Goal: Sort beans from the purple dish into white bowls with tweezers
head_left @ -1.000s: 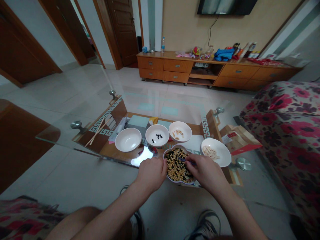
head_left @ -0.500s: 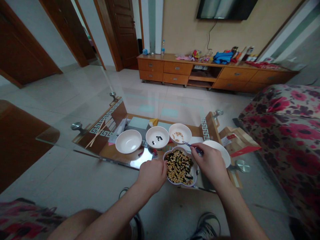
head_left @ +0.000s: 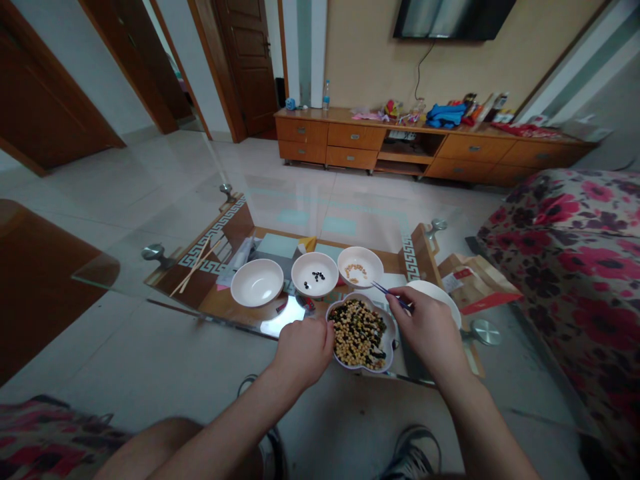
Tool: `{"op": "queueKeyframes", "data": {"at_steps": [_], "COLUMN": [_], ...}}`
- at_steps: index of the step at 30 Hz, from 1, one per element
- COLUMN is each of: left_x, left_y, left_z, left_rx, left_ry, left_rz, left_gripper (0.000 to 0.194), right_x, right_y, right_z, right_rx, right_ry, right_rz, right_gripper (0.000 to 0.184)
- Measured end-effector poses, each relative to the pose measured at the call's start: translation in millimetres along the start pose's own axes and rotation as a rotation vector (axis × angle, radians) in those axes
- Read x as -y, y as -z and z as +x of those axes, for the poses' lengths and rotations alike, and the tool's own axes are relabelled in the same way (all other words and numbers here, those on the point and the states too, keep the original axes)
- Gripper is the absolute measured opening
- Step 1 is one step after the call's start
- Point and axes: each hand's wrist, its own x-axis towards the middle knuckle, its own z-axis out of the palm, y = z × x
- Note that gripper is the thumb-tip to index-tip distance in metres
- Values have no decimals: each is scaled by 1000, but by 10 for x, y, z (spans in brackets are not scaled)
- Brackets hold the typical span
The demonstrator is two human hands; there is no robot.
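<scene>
L hand (head_left: 305,350) pinching tray (head_left: 389,339) rim, table (head_left: 235,313) near edge; R hand (head_left: 425,327) pinching tweezers (head_left: 384,290). Hard L tug cld tip tray, spill beans (head_left: 354,333) off edge.

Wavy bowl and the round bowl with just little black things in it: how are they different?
The wavy bowl has a lobed edge, while the round bowl has a smooth, curved one. The wavy bowl holds lots of mixed pale and dark pieces; the round bowl holds only a few black pieces. The wavy bowl is nearer the person, the round bowl farther away. Both are open on top and pale inside.
</scene>
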Motion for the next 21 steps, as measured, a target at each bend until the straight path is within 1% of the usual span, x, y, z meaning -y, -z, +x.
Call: {"op": "queueKeyframes", "data": {"at_steps": [4,9,15,18,21], "left_x": [10,15,14,16,18], "left_y": [-13,-26,-31,-35,-37], "left_z": [3,4,-1,1,3], "left_rx": [-11,-12,3,-1,4], "left_ry": [-8,-13,-2,-5,-3], "left_rz": [12,21,27,24,25], "left_gripper": [53,54,54,55,54], "right_x": [-15,-49,-34,-20,-14], "right_y": [40,64,81,88,84], "right_z": [-86,-145,-159,-164,-170], "right_rx": [94,186,318,359,373], "right_ry": [-19,6,-8,-25,-24], "right_rz": [-11,-31,-129,-180,-216], "right_gripper": [25,25,25,26,28]}}
